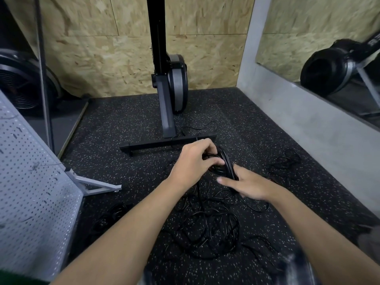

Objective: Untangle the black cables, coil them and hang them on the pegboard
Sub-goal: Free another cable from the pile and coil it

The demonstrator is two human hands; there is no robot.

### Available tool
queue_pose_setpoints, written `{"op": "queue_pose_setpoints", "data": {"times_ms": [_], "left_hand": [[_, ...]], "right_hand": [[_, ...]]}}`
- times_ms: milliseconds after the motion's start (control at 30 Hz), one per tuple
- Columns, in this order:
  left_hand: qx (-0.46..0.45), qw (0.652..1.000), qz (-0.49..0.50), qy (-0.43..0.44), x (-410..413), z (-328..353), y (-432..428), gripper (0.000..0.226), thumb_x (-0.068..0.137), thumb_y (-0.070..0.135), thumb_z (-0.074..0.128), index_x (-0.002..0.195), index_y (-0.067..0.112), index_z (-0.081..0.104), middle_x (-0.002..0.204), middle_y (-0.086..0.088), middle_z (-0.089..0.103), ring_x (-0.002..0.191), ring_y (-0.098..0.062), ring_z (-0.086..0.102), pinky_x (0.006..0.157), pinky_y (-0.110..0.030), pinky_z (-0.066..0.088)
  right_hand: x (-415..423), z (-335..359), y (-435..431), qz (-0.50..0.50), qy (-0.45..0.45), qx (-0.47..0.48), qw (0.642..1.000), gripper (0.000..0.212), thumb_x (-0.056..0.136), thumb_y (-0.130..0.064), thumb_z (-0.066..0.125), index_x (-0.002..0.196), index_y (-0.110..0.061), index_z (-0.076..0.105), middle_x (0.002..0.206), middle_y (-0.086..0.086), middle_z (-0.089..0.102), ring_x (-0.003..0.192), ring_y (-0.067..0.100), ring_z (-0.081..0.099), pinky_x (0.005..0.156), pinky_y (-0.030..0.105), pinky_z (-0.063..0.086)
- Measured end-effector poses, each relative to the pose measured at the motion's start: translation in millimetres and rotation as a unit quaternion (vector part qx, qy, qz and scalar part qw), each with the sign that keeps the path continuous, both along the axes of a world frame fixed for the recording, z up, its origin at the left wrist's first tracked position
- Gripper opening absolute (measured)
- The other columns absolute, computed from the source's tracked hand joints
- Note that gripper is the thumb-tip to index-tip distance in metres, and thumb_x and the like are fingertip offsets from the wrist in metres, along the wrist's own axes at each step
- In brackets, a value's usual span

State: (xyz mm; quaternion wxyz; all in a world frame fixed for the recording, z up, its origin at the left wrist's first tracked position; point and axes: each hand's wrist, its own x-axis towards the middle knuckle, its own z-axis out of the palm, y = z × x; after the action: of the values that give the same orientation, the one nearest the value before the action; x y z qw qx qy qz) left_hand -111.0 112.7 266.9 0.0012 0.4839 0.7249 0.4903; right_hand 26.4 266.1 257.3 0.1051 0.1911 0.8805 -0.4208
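A tangle of black cables lies on the speckled black floor below my arms. Above it I hold a partly coiled bundle of black cable. My left hand grips the bundle from the left, fingers curled round its strands. My right hand holds the bundle from the right, with strands running between thumb and fingers; its fingers look blurred. A small cable coil lies near the pegboard, and another loose cable lies to the right. The grey pegboard stands at the left on a metal foot.
An upright black exercise machine stands on a T-shaped base just beyond my hands. A grey concrete wall with a mirror closes the right side. OSB panels form the back wall. A black fan-wheel machine sits at far left.
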Motion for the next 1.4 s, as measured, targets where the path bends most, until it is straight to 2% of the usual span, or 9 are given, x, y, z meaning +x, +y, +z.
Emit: {"op": "queue_pose_setpoints", "data": {"times_ms": [233, 367, 500, 733, 867, 967, 1067, 1233, 1400], "left_hand": [[0.006, 0.996, 0.049, 0.074, 8, -9, 2, 0.032, 0.090, 0.039, 0.079, 0.110, 0.019, 0.063, 0.115, 0.008, 0.053, 0.109, -0.008, 0.052, 0.097, -0.023, 0.045], [-0.003, 0.995, 0.056, -0.086, 4, -8, -5, 0.021, 0.096, 0.022, 0.067, 0.115, 0.026, 0.058, 0.106, 0.010, 0.064, 0.101, -0.007, 0.060, 0.088, -0.020, 0.045], [-0.082, 0.985, 0.019, -0.148, -5, -15, -13, 0.040, 0.091, 0.005, 0.062, 0.118, 0.032, 0.053, 0.102, 0.007, 0.069, 0.089, -0.010, 0.064, 0.073, -0.020, 0.047], [-0.138, 0.971, 0.008, -0.194, -8, -16, -8, 0.028, 0.087, 0.016, 0.065, 0.110, 0.033, 0.065, 0.092, 0.013, 0.078, 0.090, -0.016, 0.073, 0.090, -0.043, 0.058], [-0.115, 0.967, -0.028, -0.227, -9, -14, -10, 0.007, 0.089, 0.020, 0.073, 0.095, 0.022, 0.076, 0.084, 0.005, 0.079, 0.089, -0.013, 0.075, 0.097, -0.045, 0.056], [-0.117, 0.965, -0.035, -0.232, -7, -13, -10, 0.017, 0.094, 0.034, 0.076, 0.092, 0.017, 0.075, 0.082, 0.005, 0.079, 0.085, -0.011, 0.076, 0.095, -0.039, 0.057], [-0.041, 0.955, 0.001, -0.293, -6, -12, -7, 0.015, 0.095, 0.022, 0.077, 0.093, 0.007, 0.075, 0.081, -0.005, 0.079, 0.079, -0.022, 0.079, 0.086, -0.044, 0.064], [0.048, 0.915, 0.048, -0.398, -6, -11, -4, 0.012, 0.094, 0.010, 0.076, 0.096, -0.001, 0.074, 0.084, -0.019, 0.077, 0.080, -0.029, 0.079, 0.074, -0.035, 0.064], [0.070, 0.903, 0.042, -0.423, -6, -11, -3, 0.013, 0.095, 0.009, 0.075, 0.097, -0.002, 0.071, 0.084, -0.016, 0.071, 0.078, -0.029, 0.079, 0.069, -0.029, 0.063]], "right_hand": [[-2, 4, -2, -0.050, 0.080, -0.068, 0.993, 0.014, 0.107, -0.035, 0.053, 0.103, -0.024, 0.060, 0.079, -0.002, 0.056, 0.065, 0.010, 0.057, 0.062, 0.029, 0.052], [0, 6, 6, -0.095, 0.117, -0.123, 0.981, 0.020, 0.105, -0.035, 0.058, 0.095, -0.017, 0.060, 0.075, -0.002, 0.061, 0.063, 0.015, 0.059, 0.064, 0.035, 0.051], [-1, 6, 8, -0.102, 0.152, -0.165, 0.969, 0.022, 0.105, -0.031, 0.059, 0.090, -0.015, 0.060, 0.079, 0.001, 0.057, 0.069, 0.020, 0.056, 0.064, 0.040, 0.051], [-4, 9, 1, -0.091, 0.195, -0.176, 0.961, 0.027, 0.106, -0.030, 0.057, 0.083, -0.018, 0.061, 0.075, 0.002, 0.057, 0.069, 0.020, 0.057, 0.066, 0.037, 0.054], [-7, 5, 4, -0.124, 0.221, -0.146, 0.956, 0.031, 0.106, -0.031, 0.056, 0.083, -0.011, 0.059, 0.076, 0.001, 0.056, 0.072, 0.016, 0.059, 0.069, 0.037, 0.056], [-7, 0, 3, -0.120, 0.211, -0.130, 0.961, 0.033, 0.106, -0.033, 0.056, 0.085, -0.008, 0.060, 0.077, 0.000, 0.059, 0.074, 0.015, 0.061, 0.070, 0.034, 0.057], [-10, -3, -1, -0.111, 0.203, -0.107, 0.967, 0.033, 0.106, -0.035, 0.056, 0.089, -0.009, 0.066, 0.081, 0.000, 0.068, 0.080, 0.015, 0.067, 0.080, 0.034, 0.054], [-13, -3, -12, -0.080, 0.191, -0.111, 0.972, 0.028, 0.107, -0.037, 0.054, 0.129, -0.029, 0.068, 0.120, -0.014, 0.074, 0.115, 0.001, 0.067, 0.100, 0.023, 0.049], [-15, -12, -17, -0.113, 0.188, -0.145, 0.965, 0.021, 0.107, -0.028, 0.057, 0.107, -0.012, 0.071, 0.095, 0.004, 0.077, 0.097, 0.023, 0.075, 0.096, 0.047, 0.056]]}}
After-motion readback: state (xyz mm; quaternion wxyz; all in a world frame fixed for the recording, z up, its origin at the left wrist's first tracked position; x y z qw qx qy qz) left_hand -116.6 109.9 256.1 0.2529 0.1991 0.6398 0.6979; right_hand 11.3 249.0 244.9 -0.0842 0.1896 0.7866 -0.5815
